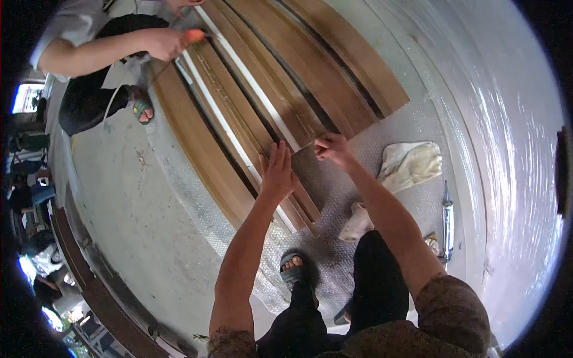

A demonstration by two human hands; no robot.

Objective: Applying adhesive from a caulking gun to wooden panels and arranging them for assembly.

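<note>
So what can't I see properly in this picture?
All in the head view:
Inside the person's curled, bare right hand: its fingers hide anything there.
Beneath the person's flat, bare left hand: the hand covers it.
Far ends of the long brown grooved boards: cut off by the top edge.
The co-worker's small orange object: too blurred and partly gripped to identify.

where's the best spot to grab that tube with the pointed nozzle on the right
Probably around the middle of the tube, from above with the right hand: it lies on that side, its nozzle pointing toward the picture's top, and the straight, thicker middle gives more to wrap around than the slim tip.
</note>
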